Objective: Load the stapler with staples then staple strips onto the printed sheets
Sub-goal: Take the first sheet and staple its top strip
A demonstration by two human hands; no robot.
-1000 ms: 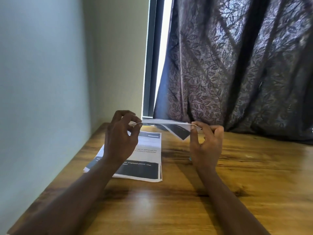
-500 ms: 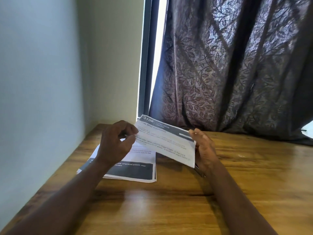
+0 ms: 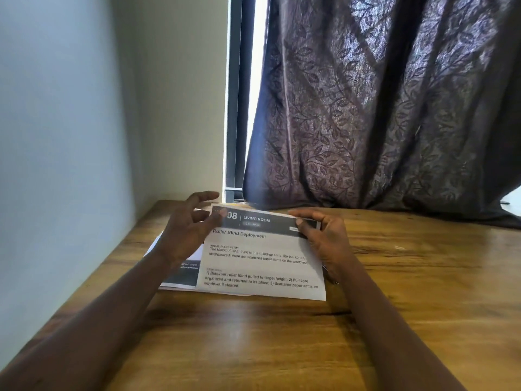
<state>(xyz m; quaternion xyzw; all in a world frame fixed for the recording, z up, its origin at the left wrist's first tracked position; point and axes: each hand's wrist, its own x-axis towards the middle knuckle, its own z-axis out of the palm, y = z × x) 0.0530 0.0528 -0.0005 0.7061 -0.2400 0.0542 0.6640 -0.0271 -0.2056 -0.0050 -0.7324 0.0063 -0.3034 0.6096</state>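
A printed sheet [image 3: 262, 261] headed "Living Room, Roller Blind Deployment" faces me, its lower edge down near the wooden table [image 3: 253, 342]. My right hand [image 3: 324, 241] pinches its top right corner. My left hand [image 3: 186, 232] touches the top left corner with thumb and fingers spread apart. A stack of other printed sheets [image 3: 180, 275] lies flat under and left of it, mostly hidden by my left hand. A small metal object [image 3: 334, 282] peeks out beside my right wrist; I cannot tell what it is. No stapler is clearly in view.
A wall [image 3: 62, 136] closes the table's left side. A dark patterned curtain [image 3: 380, 108] hangs behind the far edge, beside a window frame [image 3: 236, 108]. Bare wood extends to the right and toward me.
The sheet, held edge-on in the air a second ago, has tipped to face me and come down toward the table. My left hand's fingers have spread apart.
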